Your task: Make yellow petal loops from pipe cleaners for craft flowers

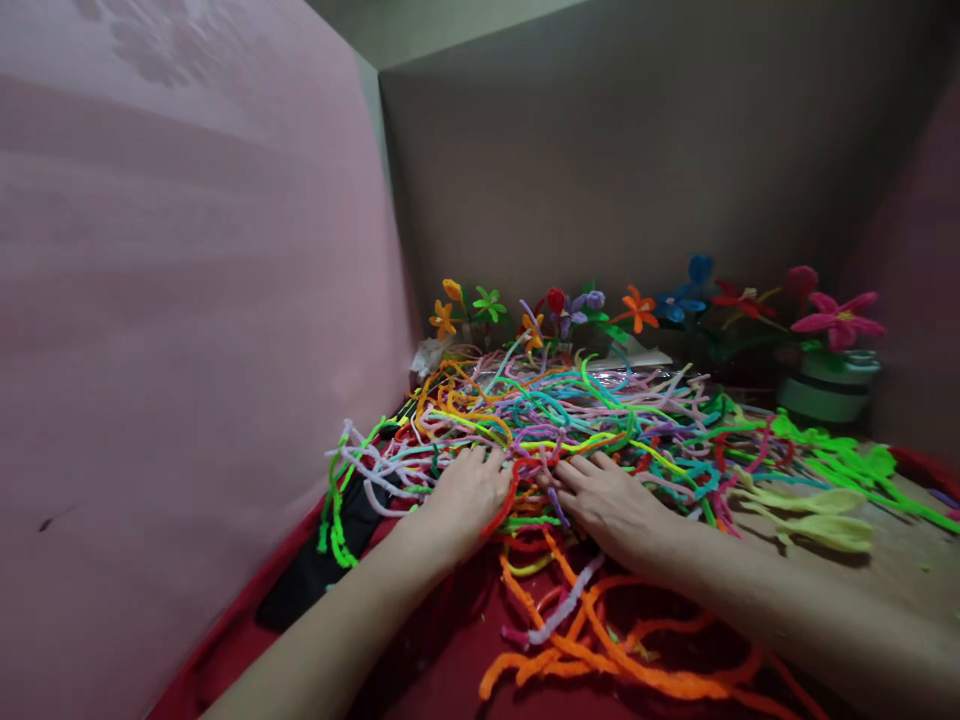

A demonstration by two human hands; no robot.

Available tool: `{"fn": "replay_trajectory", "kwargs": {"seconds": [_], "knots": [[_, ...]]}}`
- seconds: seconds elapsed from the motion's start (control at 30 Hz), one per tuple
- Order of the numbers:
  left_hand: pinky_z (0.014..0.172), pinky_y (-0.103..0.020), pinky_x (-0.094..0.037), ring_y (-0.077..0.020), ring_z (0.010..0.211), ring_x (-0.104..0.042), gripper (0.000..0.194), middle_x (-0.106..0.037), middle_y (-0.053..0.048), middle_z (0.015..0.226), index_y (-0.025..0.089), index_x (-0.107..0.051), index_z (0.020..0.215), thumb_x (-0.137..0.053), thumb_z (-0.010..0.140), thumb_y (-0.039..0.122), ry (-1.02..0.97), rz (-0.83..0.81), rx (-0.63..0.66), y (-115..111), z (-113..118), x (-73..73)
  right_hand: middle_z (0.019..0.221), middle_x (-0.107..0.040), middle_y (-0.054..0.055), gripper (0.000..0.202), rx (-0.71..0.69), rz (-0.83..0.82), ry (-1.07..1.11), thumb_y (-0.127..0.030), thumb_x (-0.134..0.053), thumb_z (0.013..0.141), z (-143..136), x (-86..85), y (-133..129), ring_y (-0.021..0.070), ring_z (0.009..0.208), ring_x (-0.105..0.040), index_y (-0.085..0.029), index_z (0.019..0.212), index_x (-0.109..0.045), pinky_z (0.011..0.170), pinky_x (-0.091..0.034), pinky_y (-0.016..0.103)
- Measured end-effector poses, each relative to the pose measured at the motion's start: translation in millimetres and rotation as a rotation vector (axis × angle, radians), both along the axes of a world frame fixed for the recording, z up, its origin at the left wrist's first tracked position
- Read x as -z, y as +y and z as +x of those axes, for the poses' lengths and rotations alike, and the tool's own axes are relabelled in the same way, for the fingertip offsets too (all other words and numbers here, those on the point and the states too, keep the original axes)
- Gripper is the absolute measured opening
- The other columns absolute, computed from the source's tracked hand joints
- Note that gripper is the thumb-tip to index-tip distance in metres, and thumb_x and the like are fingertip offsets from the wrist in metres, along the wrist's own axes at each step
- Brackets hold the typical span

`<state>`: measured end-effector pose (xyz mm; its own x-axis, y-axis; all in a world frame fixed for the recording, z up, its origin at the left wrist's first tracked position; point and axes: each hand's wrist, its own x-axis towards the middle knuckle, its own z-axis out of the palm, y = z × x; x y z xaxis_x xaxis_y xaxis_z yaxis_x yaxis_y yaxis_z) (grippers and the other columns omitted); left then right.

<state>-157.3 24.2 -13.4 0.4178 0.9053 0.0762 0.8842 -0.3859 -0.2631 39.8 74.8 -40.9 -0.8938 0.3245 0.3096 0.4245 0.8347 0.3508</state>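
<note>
A tangled heap of fuzzy, many-coloured pipe cleaners (555,410) spreads in front of me. At its near edge my left hand (469,495) is closed over some strands, its fingertips sunk among them. A red pipe cleaner (512,500) curves beside its thumb. Just to the right, my right hand (607,500) has bent fingers around pipe cleaners too, with a purple strand (556,508) by its thumb. Its fingertips are partly hidden. Loose orange pipe cleaners (600,655) lie below the hands, together with a pale lilac one (566,600).
Finished pipe-cleaner flowers, among them a pink one (838,318) and an orange one (639,309), stand behind the heap. A pale green round container (829,385) is at the right. Pale yellow leaf shapes (814,515) lie right. A pink wall (225,280) borders the left.
</note>
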Motion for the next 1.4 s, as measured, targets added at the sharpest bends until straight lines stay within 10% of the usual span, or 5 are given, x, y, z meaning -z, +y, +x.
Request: {"fn": "replay_trajectory", "kwargs": {"seconds": [0.97, 1.23, 1.4], "knots": [[0.078, -0.032, -0.047, -0.0194, 0.090, -0.053, 0.020, -0.057, -0.010, 0.098, 0.016, -0.057, 0.101, -0.044, 0.085, 0.016, -0.273, 0.180, 0.021, -11, -7, 0.6, 0.091, -0.062, 0.011, 0.032, -0.088, 0.104, 0.081, -0.012, -0.048, 0.084, -1, 3.2, 6, 0.0232, 0.083, -0.053, -0.011, 0.116, -0.054, 0.071, -0.043, 0.037], [0.088, -0.035, -0.042, -0.0185, 0.098, -0.051, 0.021, -0.056, -0.007, 0.102, 0.018, -0.056, 0.104, -0.049, 0.084, 0.017, -0.819, 0.924, 0.006, -12, -26, -24.4, 0.101, -0.065, 0.010, 0.044, 0.126, -0.195, 0.255, -0.007, -0.050, 0.074, -16, -53.1, 39, 0.0218, 0.091, -0.057, -0.019, 0.115, -0.060, 0.077, -0.043, 0.030], [0.088, -0.036, -0.040, -0.0188, 0.098, -0.051, 0.025, -0.058, -0.006, 0.101, 0.020, -0.055, 0.105, -0.053, 0.081, 0.013, -0.737, 0.911, 0.105, -18, -20, -19.1, 0.087, -0.070, 0.001, 0.042, 0.230, -0.425, 0.371, -0.012, -0.056, 0.067, -34, -90.7, 84, 0.0188, 0.079, -0.062, -0.022, 0.106, -0.067, 0.066, -0.043, 0.023]]}}
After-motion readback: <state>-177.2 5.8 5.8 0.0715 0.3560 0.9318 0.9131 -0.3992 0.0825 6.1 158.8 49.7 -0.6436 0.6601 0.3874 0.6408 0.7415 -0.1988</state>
